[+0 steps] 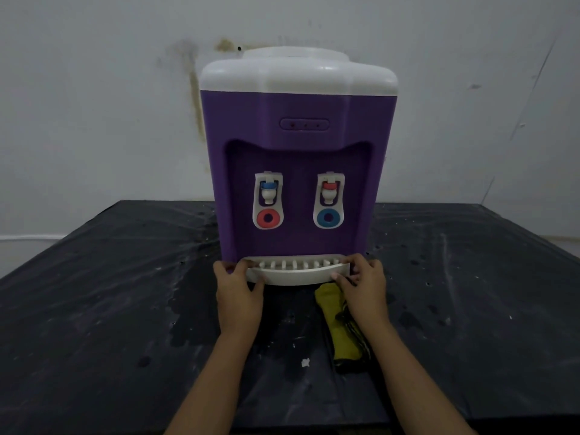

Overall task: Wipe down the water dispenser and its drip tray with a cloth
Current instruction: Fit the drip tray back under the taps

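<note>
A purple water dispenser (298, 158) with a white top stands upright on a black table (110, 309), its two taps facing me. The white slotted drip tray (295, 273) sits at its base. My left hand (240, 293) grips the tray's left end, thumb on top. My right hand (364, 287) grips the tray's right end. A folded yellow-green cloth (340, 334) with a dark striped edge lies on the table under my right wrist, not held by either hand.
The table top is scuffed and spotted with wet marks. A small white scrap (305, 362) lies between my forearms. A stained white wall (94, 105) stands right behind the dispenser. The table's front edge runs just below my elbows.
</note>
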